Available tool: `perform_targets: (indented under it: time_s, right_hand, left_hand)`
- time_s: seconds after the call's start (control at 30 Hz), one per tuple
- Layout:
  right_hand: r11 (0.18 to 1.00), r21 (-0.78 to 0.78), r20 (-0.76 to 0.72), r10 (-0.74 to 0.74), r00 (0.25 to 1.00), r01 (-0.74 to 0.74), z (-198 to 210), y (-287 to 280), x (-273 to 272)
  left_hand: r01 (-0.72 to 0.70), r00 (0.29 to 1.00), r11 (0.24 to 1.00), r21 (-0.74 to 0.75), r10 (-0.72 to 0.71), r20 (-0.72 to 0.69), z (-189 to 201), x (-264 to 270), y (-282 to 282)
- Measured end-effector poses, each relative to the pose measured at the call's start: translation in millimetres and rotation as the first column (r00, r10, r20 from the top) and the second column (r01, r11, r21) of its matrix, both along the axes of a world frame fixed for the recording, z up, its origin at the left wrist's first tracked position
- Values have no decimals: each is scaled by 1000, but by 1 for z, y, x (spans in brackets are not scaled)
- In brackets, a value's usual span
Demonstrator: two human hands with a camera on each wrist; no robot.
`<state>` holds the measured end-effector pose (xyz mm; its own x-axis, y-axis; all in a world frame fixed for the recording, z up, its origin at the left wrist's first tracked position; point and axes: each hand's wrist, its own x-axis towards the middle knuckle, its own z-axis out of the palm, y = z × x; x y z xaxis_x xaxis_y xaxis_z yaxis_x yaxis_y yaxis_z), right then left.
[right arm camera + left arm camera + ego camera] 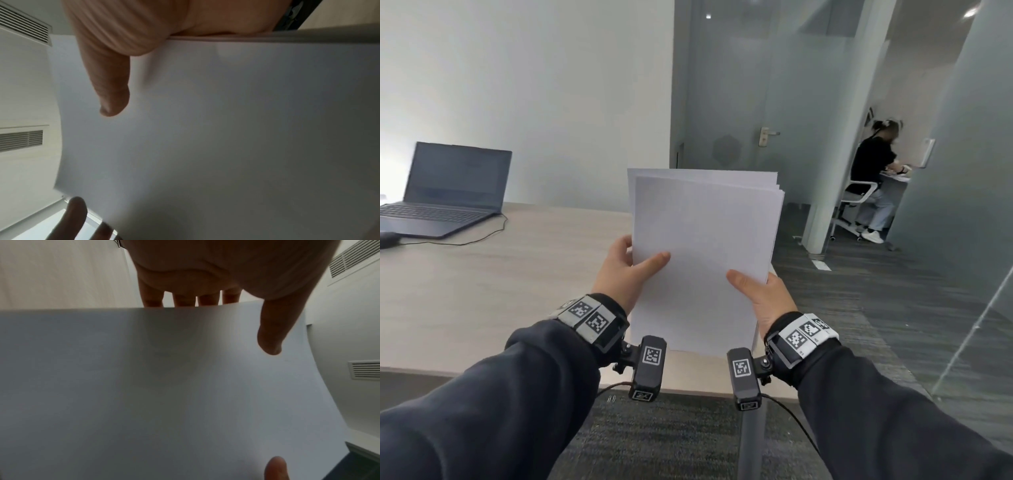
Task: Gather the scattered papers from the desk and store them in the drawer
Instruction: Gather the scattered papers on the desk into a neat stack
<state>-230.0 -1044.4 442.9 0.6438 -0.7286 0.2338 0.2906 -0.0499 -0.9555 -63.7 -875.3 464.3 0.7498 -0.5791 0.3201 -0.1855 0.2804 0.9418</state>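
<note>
Now a stack of papers [705, 260] is held above the tabletop [482, 291].
It is pinched at 9 o'clock by the left hand [619, 274] and at 3 o'clock by the right hand [767, 298], thumbs on top, fingers [152, 300] underneath.

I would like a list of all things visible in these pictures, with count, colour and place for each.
papers: one stack, white, held upright over the desk's near right corner
desk: one, light wood, ahead and left
laptop: one, dark grey, open, far left on desk
mouse: one, black, left edge of desk
door: one, grey, behind
seated person: one, black top, far right room
left hand: pinches stack's left edge
right hand: pinches stack's right edge
</note>
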Motion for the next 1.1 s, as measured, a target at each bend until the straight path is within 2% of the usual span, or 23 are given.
perform_targets:
  time_s: [0.13,0.27,0.47,0.67,0.83,1.0,1.1]
  right_hand:
    - [999,24,-41,-32,999,33,-8,5,0]
    - [995,76,-17,-56,998,58,2,4,0]
    - [1000,-16,-16,-20,1000,20,-3,12,-11]
    - [986,-120,102,-107,989,119,46,10,-8]
    - [896,-350,230,-201,952,273,95,4,-6]
    - [728,-616,174,-247,953,301,116,7,-13]
    - [693,-636,186,-290,939,340,114,9,-13]
  left_hand:
    - [47,998,998,50,-49,38,-5,-6,3]
    - [31,998,999,14,-32,53,4,-7,1]
    - [29,1000,999,31,-29,3,-10,-7,5]
    - [22,999,998,59,-20,-26,-6,-7,3]
    - [34,999,998,59,-32,-26,-3,-6,3]
    - [40,999,997,59,-39,-23,-3,-5,4]
    - [53,998,997,54,-51,-30,-3,-5,4]
